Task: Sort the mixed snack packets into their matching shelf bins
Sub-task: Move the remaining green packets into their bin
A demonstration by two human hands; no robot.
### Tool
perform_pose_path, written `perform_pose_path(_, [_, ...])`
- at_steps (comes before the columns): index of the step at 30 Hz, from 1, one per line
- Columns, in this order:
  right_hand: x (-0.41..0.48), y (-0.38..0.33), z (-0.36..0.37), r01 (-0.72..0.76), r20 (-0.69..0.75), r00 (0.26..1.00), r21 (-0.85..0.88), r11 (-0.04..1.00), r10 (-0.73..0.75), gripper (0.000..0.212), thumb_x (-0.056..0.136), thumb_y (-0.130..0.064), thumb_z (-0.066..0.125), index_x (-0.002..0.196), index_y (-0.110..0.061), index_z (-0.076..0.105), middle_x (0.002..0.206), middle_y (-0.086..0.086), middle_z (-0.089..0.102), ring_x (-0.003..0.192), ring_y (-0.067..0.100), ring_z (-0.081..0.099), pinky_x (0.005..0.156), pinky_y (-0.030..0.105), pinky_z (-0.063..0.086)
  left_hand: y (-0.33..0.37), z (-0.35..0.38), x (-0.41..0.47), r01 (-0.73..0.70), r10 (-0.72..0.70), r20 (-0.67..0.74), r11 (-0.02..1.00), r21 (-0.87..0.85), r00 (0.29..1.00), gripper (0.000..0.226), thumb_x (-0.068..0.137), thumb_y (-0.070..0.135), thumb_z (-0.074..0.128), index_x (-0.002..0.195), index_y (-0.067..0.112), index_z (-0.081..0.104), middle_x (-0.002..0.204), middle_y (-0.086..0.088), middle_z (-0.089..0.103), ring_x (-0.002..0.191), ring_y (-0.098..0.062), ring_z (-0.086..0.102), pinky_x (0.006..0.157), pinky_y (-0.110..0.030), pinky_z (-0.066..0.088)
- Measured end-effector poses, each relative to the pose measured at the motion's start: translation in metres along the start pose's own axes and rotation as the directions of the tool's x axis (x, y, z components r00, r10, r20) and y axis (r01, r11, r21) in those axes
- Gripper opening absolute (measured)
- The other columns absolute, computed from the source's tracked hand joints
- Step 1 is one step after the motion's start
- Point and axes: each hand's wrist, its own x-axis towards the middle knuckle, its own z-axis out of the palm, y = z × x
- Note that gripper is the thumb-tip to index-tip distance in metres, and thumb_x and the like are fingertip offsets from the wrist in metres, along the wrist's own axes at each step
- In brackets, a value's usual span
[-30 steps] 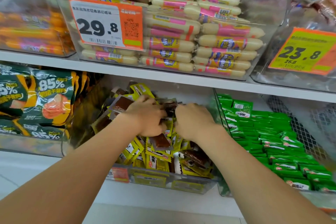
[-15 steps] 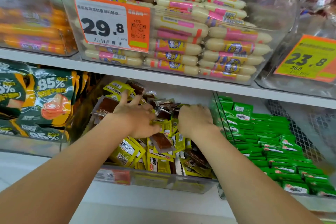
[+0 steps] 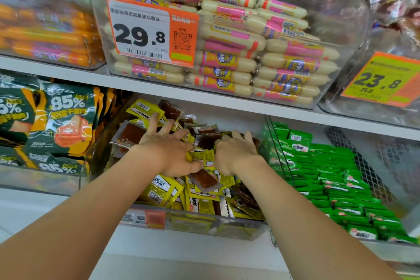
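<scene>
Now, over one bin (image 3: 204,223) of yellow packets (image 3: 159,191), left hand (image 3: 166,152) splays its fingers (image 3: 153,121); right hand (image 3: 236,154) curls, grip unclear.

Yellow packets (image 3: 159,191) and brown clear-wrapped ones (image 3: 204,180) lie jumbled in the clear bin (image 3: 204,225) before me. Green packets (image 3: 329,179) fill the wire-sided bin (image 3: 363,157) just to its right.

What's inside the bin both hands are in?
Yellow packets mixed with brown clear-wrapped packets fill the clear bin. The left hand and right hand cover the pile's middle; lower layers are hidden.
</scene>
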Motion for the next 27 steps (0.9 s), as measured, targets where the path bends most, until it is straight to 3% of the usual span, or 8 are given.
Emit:
perform_pose_path(3, [0.006, -0.002, -0.003, -0.033, 0.084, 0.996, 0.096, 0.995, 0.025, 0.046, 0.094, -0.026, 0.049, 0.138, -0.019, 0.056, 0.152, 0.009, 0.044, 0.146, 0.036, 0.024, 0.117, 0.062, 0.010, -0.001, 0.003, 0.000, -0.007, 0.007, -0.032, 1.000, -0.002, 0.999, 0.084, 0.086, 0.090, 0.006, 0.161, 0.052, 0.010, 0.174, 0.010, -0.005, 0.157, -0.037, -0.015, 0.112, -0.074, -0.018])
perform_pose_path(10, [0.011, -0.002, -0.016, -0.078, 0.199, 0.980, 0.309, 0.948, 0.016, 0.046, 0.094, -0.031, 0.047, 0.136, -0.016, 0.056, 0.138, 0.009, 0.053, 0.136, 0.032, 0.044, 0.120, 0.059, 0.020, -0.006, 0.009, -0.002, -0.032, 0.024, -0.108, 0.997, -0.074, 0.994, 0.100, 0.075, 0.100, 0.005, 0.160, 0.050, -0.010, 0.174, 0.010, -0.007, 0.158, -0.036, -0.013, 0.113, -0.071, -0.020])
perform_pose_path(12, [0.012, -0.003, -0.021, -0.081, 0.241, 0.971, 0.344, 0.935, -0.005, 0.048, 0.093, -0.029, 0.048, 0.138, -0.013, 0.052, 0.137, 0.011, 0.050, 0.138, 0.035, 0.043, 0.118, 0.056, 0.028, -0.008, 0.010, -0.002, -0.042, 0.029, -0.121, 0.993, -0.106, 0.992, 0.106, 0.070, 0.104, 0.008, 0.160, 0.050, -0.010, 0.174, 0.009, -0.008, 0.158, -0.035, -0.013, 0.113, -0.071, -0.021])
perform_pose_path(14, [0.009, -0.006, -0.024, -0.069, 0.271, 0.962, 0.311, 0.948, -0.018, 0.051, 0.096, -0.029, 0.049, 0.144, -0.013, 0.046, 0.152, 0.013, 0.040, 0.144, 0.037, 0.033, 0.115, 0.052, 0.030, -0.010, 0.011, -0.002, -0.053, 0.035, -0.126, 0.989, -0.137, 0.991, 0.110, 0.068, 0.106, 0.012, 0.160, 0.050, -0.009, 0.174, 0.009, -0.009, 0.158, -0.035, -0.013, 0.113, -0.071, -0.021])
perform_pose_path(17, [0.010, -0.006, -0.020, -0.045, 0.268, 0.963, 0.273, 0.961, -0.031, 0.057, 0.093, -0.033, 0.054, 0.144, -0.011, 0.045, 0.158, 0.017, 0.030, 0.145, 0.037, 0.031, 0.111, 0.049, 0.036, -0.012, 0.011, -0.003, -0.063, 0.043, -0.127, 0.985, -0.161, 0.991, 0.115, 0.064, 0.108, 0.015, 0.160, 0.050, -0.009, 0.173, 0.010, -0.010, 0.158, -0.036, -0.013, 0.114, -0.072, -0.021])
perform_pose_path(21, [0.005, -0.004, -0.026, -0.010, 0.267, 0.958, 0.396, 0.918, -0.104, 0.056, 0.090, -0.020, 0.058, 0.144, -0.008, 0.047, 0.136, 0.013, 0.054, 0.120, 0.029, 0.058, 0.097, 0.042, 0.055, -0.013, 0.012, -0.002, -0.074, 0.048, -0.137, 0.980, -0.184, 0.989, 0.120, 0.060, 0.110, 0.020, 0.161, 0.049, -0.008, 0.174, 0.010, -0.007, 0.159, -0.036, -0.010, 0.114, -0.072, -0.020])
perform_pose_path(25, [0.000, 0.001, -0.039, -0.029, 0.227, 0.968, 0.529, 0.848, -0.108, 0.066, 0.082, -0.010, 0.064, 0.146, -0.006, 0.046, 0.137, 0.014, 0.053, 0.122, 0.029, 0.056, 0.099, 0.041, 0.055, -0.014, 0.014, -0.005, -0.101, 0.057, -0.189, 0.969, -0.228, 0.980, 0.124, 0.059, 0.110, 0.027, 0.162, 0.047, -0.004, 0.174, 0.010, -0.001, 0.159, -0.037, -0.003, 0.115, -0.072, -0.018])
perform_pose_path(27, [-0.001, 0.000, -0.037, -0.053, 0.261, 0.958, 0.576, 0.815, -0.122, 0.065, 0.072, -0.021, 0.070, 0.133, -0.006, 0.053, 0.134, 0.013, 0.052, 0.118, 0.027, 0.055, 0.093, 0.039, 0.054, -0.014, 0.015, -0.007, -0.114, 0.063, -0.206, 0.963, -0.243, 0.977, 0.125, 0.059, 0.109, 0.030, 0.162, 0.048, -0.003, 0.174, 0.009, 0.001, 0.159, -0.036, 0.000, 0.116, -0.072, -0.017])
